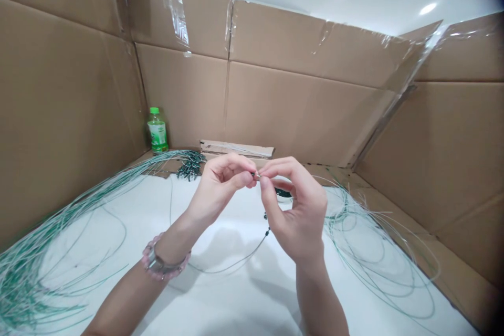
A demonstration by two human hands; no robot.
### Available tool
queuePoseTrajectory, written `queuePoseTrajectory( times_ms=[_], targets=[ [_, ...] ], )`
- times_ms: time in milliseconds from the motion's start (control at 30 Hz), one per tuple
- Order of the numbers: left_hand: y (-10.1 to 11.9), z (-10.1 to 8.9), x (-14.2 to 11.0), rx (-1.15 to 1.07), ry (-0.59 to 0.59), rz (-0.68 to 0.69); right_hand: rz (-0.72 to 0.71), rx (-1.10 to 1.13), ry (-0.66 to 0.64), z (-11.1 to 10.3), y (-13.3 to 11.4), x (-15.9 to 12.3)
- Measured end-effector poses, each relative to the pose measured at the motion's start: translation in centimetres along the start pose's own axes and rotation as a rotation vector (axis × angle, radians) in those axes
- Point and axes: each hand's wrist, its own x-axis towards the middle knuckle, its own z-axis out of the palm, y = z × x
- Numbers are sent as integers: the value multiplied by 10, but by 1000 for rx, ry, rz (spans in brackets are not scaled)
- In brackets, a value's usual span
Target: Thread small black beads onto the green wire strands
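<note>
My left hand point(229, 178) is closed in a pinch, thumb against forefinger. My right hand point(295, 202) pinches right beside it, and the fingertips nearly meet. Between them shows a small dark piece with a pale end point(256, 175), too tiny to name exactly. Below my right hand hangs a thin cord point(236, 269) carrying small dark beads or knots point(267, 232); it curves left towards my left wrist. Part of its run is hidden by my hands. Behind my right fingers a white bowl point(284, 198) with dark small pieces is partly visible.
Long green and white strands point(23, 278) spread along the left, ending in a dark beaded bunch point(190, 164). More loose strands point(378, 252) coil at right. A green bottle point(158, 134) stands in the back left corner. Cardboard walls point(307, 110) enclose the white table point(220, 304).
</note>
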Motion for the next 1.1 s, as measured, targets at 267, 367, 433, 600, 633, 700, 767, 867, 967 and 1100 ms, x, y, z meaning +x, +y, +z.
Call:
queuePoseTrajectory(
  times_ms=[267, 367, 433, 600, 633, 700, 767, 867, 967, 1100],
  targets=[
    [2, -1, -2, 3, -11, 7, -47, -23, -4, -2, -3, -1],
    [3, 0, -3, 4, -21, -2, -59, -35, 7, -1, -3, -1],
    [4, 1, -3, 22, -11, -17, -65, -43, 18, -1, -3, -2],
    [3, 4, -5, 84, 66, -39, -89, -80, 36, 0, -4, -1],
    [3, 4, -6, 90, 72, -38, -97, -88, 39, 1, -3, -1],
    [2, 5, -7, 102, 73, -34, -107, -98, 42, 1, -3, -1],
    [1, 4, -8, 113, 71, -34, -107, -101, 40, 1, -3, -1],
    [1, 3, -8, 120, 57, -32, -101, -97, 42, 1, -2, -1],
    [0, 1, -8, 126, 31, -26, -94, -100, 42, 1, -2, -1],
    [1, 1, -8, 175, 20, 10, -115, -161, 32, 0, -2, 0]
  ],
)
